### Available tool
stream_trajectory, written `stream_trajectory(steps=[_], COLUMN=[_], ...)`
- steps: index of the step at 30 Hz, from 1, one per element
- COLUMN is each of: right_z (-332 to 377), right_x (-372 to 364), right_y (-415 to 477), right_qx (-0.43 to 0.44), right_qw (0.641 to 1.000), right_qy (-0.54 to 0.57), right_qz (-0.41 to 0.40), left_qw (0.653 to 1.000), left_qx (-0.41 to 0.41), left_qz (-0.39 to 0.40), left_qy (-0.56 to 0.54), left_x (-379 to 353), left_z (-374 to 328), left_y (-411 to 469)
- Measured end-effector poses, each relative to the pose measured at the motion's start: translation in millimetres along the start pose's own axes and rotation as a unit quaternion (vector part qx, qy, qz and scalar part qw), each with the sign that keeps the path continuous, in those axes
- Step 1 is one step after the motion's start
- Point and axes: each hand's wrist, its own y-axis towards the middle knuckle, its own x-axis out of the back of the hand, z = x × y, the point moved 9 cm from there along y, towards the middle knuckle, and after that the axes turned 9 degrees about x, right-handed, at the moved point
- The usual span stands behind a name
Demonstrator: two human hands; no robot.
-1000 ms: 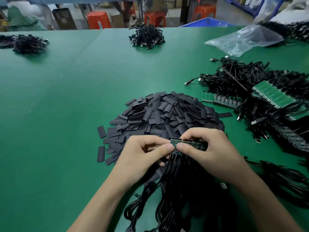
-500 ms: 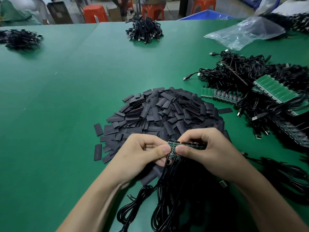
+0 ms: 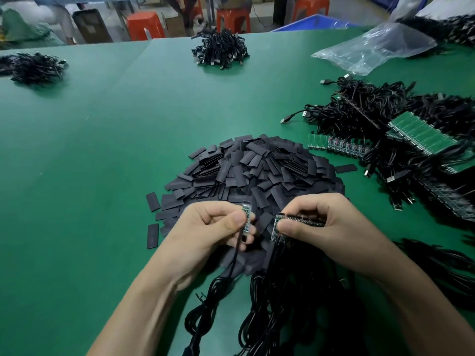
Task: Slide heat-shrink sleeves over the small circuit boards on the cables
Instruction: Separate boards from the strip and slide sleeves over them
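My left hand [image 3: 205, 227] pinches one small green circuit board [image 3: 246, 218] by its edge, and its black cable [image 3: 226, 273] hangs down toward me. My right hand [image 3: 321, 227] grips a row of joined circuit boards [image 3: 298, 222] whose black cables [image 3: 282, 304] trail to the table's near edge. A small gap separates the single board from the row. Just behind both hands lies a heap of flat black heat-shrink sleeves [image 3: 257, 170].
The green table [image 3: 90, 176] carries tangled black cables with green board strips [image 3: 424, 134] at the right, a clear plastic bag [image 3: 372, 47] at the back right, and cable bundles at the back centre [image 3: 221, 51] and far left [image 3: 36, 68]. Orange stools stand beyond.
One board has come apart from the row: my left hand has drawn it to the left with its cable, while my right hand keeps the rest of the row.
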Motion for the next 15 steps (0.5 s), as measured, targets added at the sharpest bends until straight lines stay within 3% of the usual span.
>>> stream_trajectory(steps=[3, 5, 7, 9, 13, 15], right_z=[2.6, 21.6, 37.8, 42.1, 42.8, 45.9], right_x=[7.1, 9.4, 0.6, -12.2, -18.9, -12.8], right_y=[-2.4, -3.2, -3.8, -4.4, -4.8, -4.5], right_qx=[0.016, 0.081, 0.145, 0.159, 0.142, 0.139], right_qw=[0.994, 0.978, 0.971, 0.978, 0.979, 0.955], right_qy=[-0.095, -0.168, -0.159, -0.09, 0.098, 0.235], right_qz=[-0.05, -0.099, -0.106, -0.096, -0.112, -0.117], left_qw=[0.998, 0.991, 0.974, 0.96, 0.961, 0.926], left_qx=[-0.05, -0.1, -0.166, -0.2, -0.187, -0.199], left_qz=[-0.04, -0.076, -0.09, -0.103, -0.078, -0.135], left_qy=[-0.017, 0.049, 0.122, 0.166, 0.188, 0.291], left_x=[11.0, 12.1, 2.0, -8.8, -26.1, -20.9], left_z=[-13.5, -24.6, -38.7, -49.8, -65.2, -74.6], left_y=[-7.8, -12.2, -14.5, -13.8, -5.5, 3.1])
